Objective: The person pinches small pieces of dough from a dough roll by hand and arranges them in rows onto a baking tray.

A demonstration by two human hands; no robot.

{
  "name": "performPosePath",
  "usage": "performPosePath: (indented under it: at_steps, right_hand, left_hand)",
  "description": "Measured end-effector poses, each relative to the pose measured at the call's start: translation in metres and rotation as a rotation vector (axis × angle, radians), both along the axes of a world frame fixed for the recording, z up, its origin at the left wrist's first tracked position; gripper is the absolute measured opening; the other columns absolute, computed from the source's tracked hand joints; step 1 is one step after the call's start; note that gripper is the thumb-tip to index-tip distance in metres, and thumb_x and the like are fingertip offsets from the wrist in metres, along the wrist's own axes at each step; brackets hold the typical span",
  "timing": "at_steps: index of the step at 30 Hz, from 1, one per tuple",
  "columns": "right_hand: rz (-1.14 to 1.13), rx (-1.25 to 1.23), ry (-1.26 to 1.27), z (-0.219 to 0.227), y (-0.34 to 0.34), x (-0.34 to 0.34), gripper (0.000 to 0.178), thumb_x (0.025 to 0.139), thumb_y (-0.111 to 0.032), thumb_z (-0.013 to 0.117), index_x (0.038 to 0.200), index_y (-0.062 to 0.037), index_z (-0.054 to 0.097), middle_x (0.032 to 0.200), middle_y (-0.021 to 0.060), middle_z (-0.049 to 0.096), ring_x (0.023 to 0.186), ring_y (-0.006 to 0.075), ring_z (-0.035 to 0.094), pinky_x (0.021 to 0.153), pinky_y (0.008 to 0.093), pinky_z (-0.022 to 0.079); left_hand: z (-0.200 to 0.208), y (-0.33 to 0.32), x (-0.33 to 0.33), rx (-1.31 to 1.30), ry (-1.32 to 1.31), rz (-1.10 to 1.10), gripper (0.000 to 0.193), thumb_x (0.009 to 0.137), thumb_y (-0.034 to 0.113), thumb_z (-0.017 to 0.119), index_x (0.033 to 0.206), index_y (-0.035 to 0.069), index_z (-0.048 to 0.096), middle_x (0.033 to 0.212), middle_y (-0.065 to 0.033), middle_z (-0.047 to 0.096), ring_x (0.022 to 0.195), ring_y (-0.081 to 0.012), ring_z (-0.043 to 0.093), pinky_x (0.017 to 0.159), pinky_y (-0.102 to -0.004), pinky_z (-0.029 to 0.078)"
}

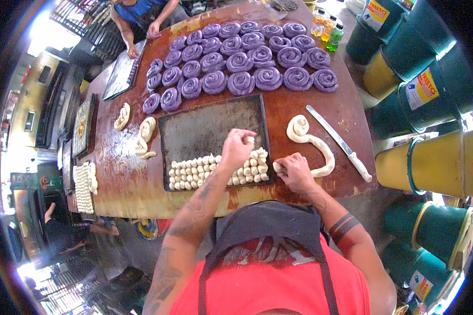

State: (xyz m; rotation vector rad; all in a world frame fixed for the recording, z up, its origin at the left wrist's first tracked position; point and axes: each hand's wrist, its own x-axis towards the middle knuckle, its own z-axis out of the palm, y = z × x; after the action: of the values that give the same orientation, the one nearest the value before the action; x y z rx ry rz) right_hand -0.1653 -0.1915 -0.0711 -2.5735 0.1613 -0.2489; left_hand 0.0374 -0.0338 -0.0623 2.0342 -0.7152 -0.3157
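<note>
My left hand [236, 149] is over the right part of a dark baking tray [207, 123], its fingers closed on a small piece of pale dough [249, 140]. Rows of small pale dough pieces [194, 173] fill the near part of that tray. Just right of the tray, my right hand [297, 172] grips the end of a pale dough rope [327, 157]. From there the rope curves away to a loose coil [298, 127] at its far end. A long serrated knife [333, 132] with a white handle lies to the right of the rope.
Purple dough coils [240, 83] cover the table's [347, 79] far side. Two pale dough strips [145, 137] lie left of the tray. Small bottles [335, 38] stand at the far right. Across the table, a co-worker's hands [133, 51] are at another tray [122, 73]. Drums [425, 163] line the right.
</note>
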Motion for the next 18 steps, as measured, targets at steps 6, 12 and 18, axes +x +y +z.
performPosePath:
  at_steps: [6,12,18]
  right_hand:
    - [-0.347,1.427,0.170,0.031,-0.023,0.005,0.032,0.098,-0.031,0.068,0.120,-0.0088,0.060,0.083,0.0014,0.062,0.068,0.0110,0.057,0.061,0.0312,0.049]
    - [-0.492,0.669,0.134,0.042,-0.022,0.003,0.024,0.089,-0.021,0.076,0.091,0.0008,0.066,0.086,0.0068,0.072,0.080,0.0174,0.066,0.072,0.0336,0.054]
    - [-0.353,1.155,0.009,0.052,-0.006,0.015,0.025,0.090,-0.013,0.071,0.112,-0.0004,0.067,0.101,0.0119,0.074,0.091,0.0233,0.068,0.080,0.0387,0.055]
  left_hand:
    - [-0.014,-0.012,0.001,0.340,-0.182,-0.312,0.037,0.087,0.032,0.074,0.108,0.002,0.074,0.091,-0.0133,0.070,0.091,-0.0304,0.068,0.101,-0.0458,0.047]
    - [0.029,-0.033,-0.021,0.050,-0.206,-0.216,0.033,0.090,0.024,0.076,0.117,0.005,0.075,0.100,-0.0118,0.071,0.090,-0.0267,0.068,0.093,-0.0403,0.053]
    - [0.080,-0.047,-0.065,-0.130,-0.118,-0.570,0.025,0.089,0.017,0.080,0.110,0.005,0.075,0.106,-0.0138,0.073,0.100,-0.0241,0.071,0.087,-0.0372,0.056]
